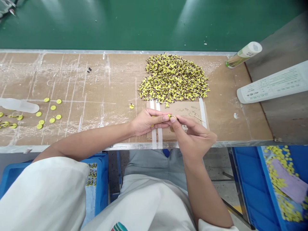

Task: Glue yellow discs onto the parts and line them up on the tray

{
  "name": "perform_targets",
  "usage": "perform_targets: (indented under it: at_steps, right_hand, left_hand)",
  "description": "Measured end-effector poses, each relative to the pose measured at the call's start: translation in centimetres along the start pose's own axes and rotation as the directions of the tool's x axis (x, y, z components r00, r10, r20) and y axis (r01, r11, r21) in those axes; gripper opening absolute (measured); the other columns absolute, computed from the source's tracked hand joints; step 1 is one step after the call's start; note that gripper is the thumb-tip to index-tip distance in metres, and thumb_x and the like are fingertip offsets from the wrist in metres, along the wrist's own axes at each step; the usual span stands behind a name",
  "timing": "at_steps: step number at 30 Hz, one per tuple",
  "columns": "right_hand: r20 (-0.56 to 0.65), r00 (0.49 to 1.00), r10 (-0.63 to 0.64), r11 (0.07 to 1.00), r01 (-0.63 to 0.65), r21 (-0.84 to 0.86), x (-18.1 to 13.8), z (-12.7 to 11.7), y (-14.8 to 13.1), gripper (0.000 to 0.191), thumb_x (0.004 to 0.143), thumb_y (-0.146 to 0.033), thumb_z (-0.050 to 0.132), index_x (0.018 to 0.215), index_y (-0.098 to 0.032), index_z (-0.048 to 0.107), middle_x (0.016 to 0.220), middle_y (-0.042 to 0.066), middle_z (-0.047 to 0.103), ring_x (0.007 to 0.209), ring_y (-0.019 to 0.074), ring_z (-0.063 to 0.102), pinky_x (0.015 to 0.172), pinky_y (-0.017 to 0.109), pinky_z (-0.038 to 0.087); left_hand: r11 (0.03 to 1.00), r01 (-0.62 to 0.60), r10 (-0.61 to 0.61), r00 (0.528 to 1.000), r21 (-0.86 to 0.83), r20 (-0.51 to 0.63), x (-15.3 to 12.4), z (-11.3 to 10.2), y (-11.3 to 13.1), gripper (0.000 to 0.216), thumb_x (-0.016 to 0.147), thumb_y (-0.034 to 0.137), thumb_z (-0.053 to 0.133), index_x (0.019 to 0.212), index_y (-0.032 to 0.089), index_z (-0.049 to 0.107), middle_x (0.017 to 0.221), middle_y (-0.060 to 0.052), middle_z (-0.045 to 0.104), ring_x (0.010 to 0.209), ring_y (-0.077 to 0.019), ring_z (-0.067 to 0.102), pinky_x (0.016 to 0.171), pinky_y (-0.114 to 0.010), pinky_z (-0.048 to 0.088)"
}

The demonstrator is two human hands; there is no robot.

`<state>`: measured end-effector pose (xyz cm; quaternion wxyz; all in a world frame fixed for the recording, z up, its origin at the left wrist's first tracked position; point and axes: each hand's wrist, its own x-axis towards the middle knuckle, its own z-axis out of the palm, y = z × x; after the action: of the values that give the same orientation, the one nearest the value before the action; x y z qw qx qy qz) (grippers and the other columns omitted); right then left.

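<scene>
Head view: both hands' (146,121) (194,136) fingertip grips tight on one small yellow part (171,117).

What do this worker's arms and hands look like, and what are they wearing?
Both hands, the left hand and the right hand, are bare: no gloves, rings or watch show. The forearms are bare as well. A short white sleeve covers the left upper arm, and a white sleeve edge shows at the right.

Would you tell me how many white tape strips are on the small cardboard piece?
3 strips: two side by side at its left edge, passing under the left hand, one at its right edge. Hands may hide others.
</scene>
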<state>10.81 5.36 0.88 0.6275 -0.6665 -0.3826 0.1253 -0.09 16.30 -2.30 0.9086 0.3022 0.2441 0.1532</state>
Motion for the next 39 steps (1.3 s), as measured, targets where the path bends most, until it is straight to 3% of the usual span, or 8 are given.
perform_targets:
  at_steps: [5,9,17,22,25,28,35,39]
  right_hand:
    - [-0.02,0.998,0.06,0.998,-0.06,-0.013,-0.2,0.2,0.1,0.016,0.074,-0.027,0.078,0.089,-0.021,0.076,0.08,0.003,0.073,0.067,0.015,0.066,0.064,0.032,0.057]
    - [-0.044,0.995,0.084,0.995,-0.081,0.057,-0.4,0.6,0.4,0.018,0.073,-0.027,0.078,0.089,-0.019,0.076,0.078,0.003,0.073,0.064,0.0146,0.066,0.063,0.031,0.058]
    - [0.016,0.983,0.182,0.969,-0.182,0.166,-0.6,1.3,-0.5,0.026,0.067,-0.034,0.082,0.084,-0.016,0.075,0.073,0.004,0.073,0.06,0.0175,0.069,0.06,0.032,0.061]
    - [0.081,0.977,0.195,0.947,-0.209,0.246,-1.2,2.3,-1.0,0.026,0.066,-0.032,0.083,0.083,-0.015,0.075,0.07,0.004,0.073,0.054,0.0157,0.067,0.053,0.029,0.059]
    - [0.124,0.975,0.184,0.937,-0.212,0.278,-1.6,2.8,-1.1,0.025,0.066,-0.032,0.083,0.083,-0.016,0.074,0.071,0.004,0.073,0.054,0.0152,0.067,0.052,0.028,0.06]
    - [0.163,0.974,0.159,0.937,-0.201,0.285,-1.7,3.1,-1.1,0.025,0.066,-0.033,0.083,0.083,-0.016,0.074,0.072,0.003,0.073,0.055,0.0155,0.067,0.055,0.03,0.061]
    - [0.259,0.953,0.157,0.919,-0.237,0.316,-2.0,3.2,-1.2,0.025,0.066,-0.034,0.083,0.082,-0.017,0.075,0.074,0.004,0.074,0.06,0.0168,0.069,0.062,0.033,0.063]
    - [0.23,0.958,0.172,0.906,-0.246,0.344,-2.4,3.3,-1.4,0.023,0.066,-0.031,0.083,0.083,-0.018,0.075,0.077,0.004,0.074,0.062,0.0167,0.07,0.065,0.033,0.063]
  left_hand:
    - [0.999,-0.013,0.015,0.999,0.038,-0.044,-0.6,0.7,-0.2,0.033,0.064,0.035,0.083,0.09,0.017,0.077,0.085,-0.005,0.074,0.074,-0.0086,0.066,0.072,-0.02,0.052]
    - [0.991,-0.08,0.091,0.991,0.111,-0.097,-1.4,1.5,-0.2,0.033,0.067,0.039,0.08,0.09,0.015,0.077,0.063,0.0,0.064,0.052,-0.0018,0.046,0.045,-0.016,0.031]
    - [0.976,-0.122,0.159,0.966,0.177,-0.206,-4.1,2.5,-0.1,0.046,0.066,0.05,0.078,0.098,0.017,0.076,0.051,0.005,0.053,0.043,-0.0023,0.021,0.043,-0.023,0.016]
    - [0.953,-0.267,0.303,0.866,0.144,-0.399,-5.8,2.9,-0.9,0.043,0.063,0.041,0.083,0.098,0.018,0.075,0.051,0.006,0.055,0.043,-0.002,0.035,0.044,-0.019,0.028]
    - [0.917,-0.371,0.394,0.784,0.145,-0.48,-6.5,3.2,-1.5,0.037,0.06,0.036,0.085,0.092,0.019,0.076,0.074,-0.002,0.072,0.063,-0.0075,0.059,0.065,-0.022,0.047]
    - [0.872,-0.428,0.486,0.694,0.238,-0.531,-7.1,3.3,-1.9,0.032,0.061,0.036,0.084,0.086,0.017,0.077,0.086,-0.006,0.076,0.077,-0.0133,0.066,0.079,-0.027,0.051]
    - [0.787,-0.421,0.617,0.564,0.452,-0.549,-8.3,3.5,-2.7,0.026,0.067,0.038,0.079,0.086,0.019,0.078,0.089,-0.006,0.076,0.081,-0.0173,0.068,0.082,-0.031,0.053]
    - [0.716,-0.434,0.69,0.558,0.547,-0.461,-9.0,3.9,-3.0,0.023,0.074,0.035,0.075,0.093,0.023,0.077,0.099,-0.005,0.076,0.09,-0.0183,0.069,0.089,-0.032,0.053]
